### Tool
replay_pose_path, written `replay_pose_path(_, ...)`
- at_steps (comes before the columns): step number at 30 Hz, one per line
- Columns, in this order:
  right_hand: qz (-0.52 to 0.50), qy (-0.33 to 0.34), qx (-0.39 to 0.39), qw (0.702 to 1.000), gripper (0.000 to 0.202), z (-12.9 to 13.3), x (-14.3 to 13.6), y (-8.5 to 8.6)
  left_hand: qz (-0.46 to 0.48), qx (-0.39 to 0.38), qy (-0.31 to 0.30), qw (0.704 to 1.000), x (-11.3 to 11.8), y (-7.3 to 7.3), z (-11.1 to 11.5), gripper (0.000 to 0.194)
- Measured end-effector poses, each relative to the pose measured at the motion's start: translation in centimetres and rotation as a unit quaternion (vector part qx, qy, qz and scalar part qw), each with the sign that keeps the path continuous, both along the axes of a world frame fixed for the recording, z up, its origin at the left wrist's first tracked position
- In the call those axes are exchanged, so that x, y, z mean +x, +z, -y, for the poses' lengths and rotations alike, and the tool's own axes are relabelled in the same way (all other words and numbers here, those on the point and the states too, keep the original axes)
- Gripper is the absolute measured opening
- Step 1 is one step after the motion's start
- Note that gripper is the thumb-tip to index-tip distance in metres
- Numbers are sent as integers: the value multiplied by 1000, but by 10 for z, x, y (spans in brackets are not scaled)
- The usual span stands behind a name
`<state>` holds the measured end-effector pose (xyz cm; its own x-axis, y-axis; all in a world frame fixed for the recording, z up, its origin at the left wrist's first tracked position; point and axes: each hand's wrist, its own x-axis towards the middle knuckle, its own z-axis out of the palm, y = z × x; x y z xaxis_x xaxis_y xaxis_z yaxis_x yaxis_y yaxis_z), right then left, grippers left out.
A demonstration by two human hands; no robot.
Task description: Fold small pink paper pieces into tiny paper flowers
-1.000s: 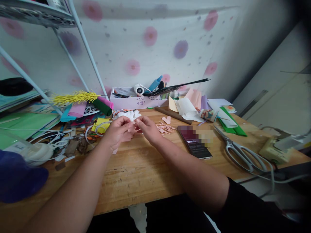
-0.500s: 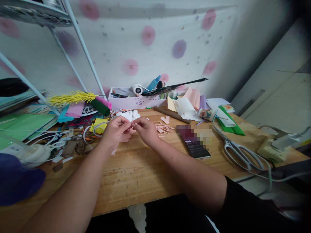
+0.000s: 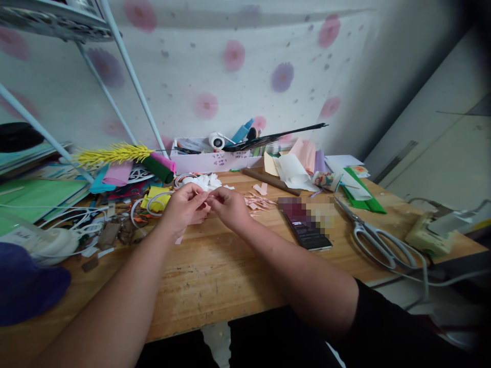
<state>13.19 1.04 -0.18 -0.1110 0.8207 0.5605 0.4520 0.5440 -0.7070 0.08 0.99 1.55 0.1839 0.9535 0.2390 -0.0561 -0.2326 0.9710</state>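
Over the middle of the wooden table, my left hand (image 3: 184,204) and my right hand (image 3: 229,205) meet at the fingertips, both closed in a pinch. Between and just below the fingers shows a pale pink piece of paper (image 3: 200,216), mostly hidden by my left hand. Its exact shape is too small to make out. Just behind the hands lies a heap of white paper pieces (image 3: 203,181). A pile of thin pink paper strips (image 3: 258,202) lies right of my right hand.
A phone (image 3: 305,225) and large scissors (image 3: 378,237) lie on the right. White cables (image 3: 82,225), a yellow fuzzy stem (image 3: 115,153) and craft scraps crowd the left. A white box (image 3: 218,162) of tools stands against the wall, with paper rolls (image 3: 293,171) beside it.
The fingertips have shifted very slightly against each other in the pinch. Everything else stays where it was.
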Motion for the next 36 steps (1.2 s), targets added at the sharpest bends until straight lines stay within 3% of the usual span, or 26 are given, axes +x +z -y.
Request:
replay_pose_path(4, -19, 23, -53, 998, 15, -3, 2, 0, -4, -13, -37, 999, -5, 2, -1, 16)
replay_pose_path(8, -10, 10, -72, 997, 16, -7, 3, -3, -55, 4, 10, 998, -7, 2, -2, 15)
replay_pose_path(15, 29, -4, 10, 1000, 16, -4, 2, -3, -118, 76, 87, 986, -4, 0, -4, 11)
replay_pose_path(22, 78, -20, 76, 994, 17, -1, 2, -1, -91, 62, 104, 988, -1, -4, -4, 13)
replay_pose_path(31, 45, 0, 64, 997, 14, 1, 3, 1, 52, -57, 12, 997, 4, -2, 1, 13)
replay_pose_path(36, 68, 1, 67, 995, 11, 2, 5, 4, 49, -119, -60, 990, -4, 0, -1, 15)
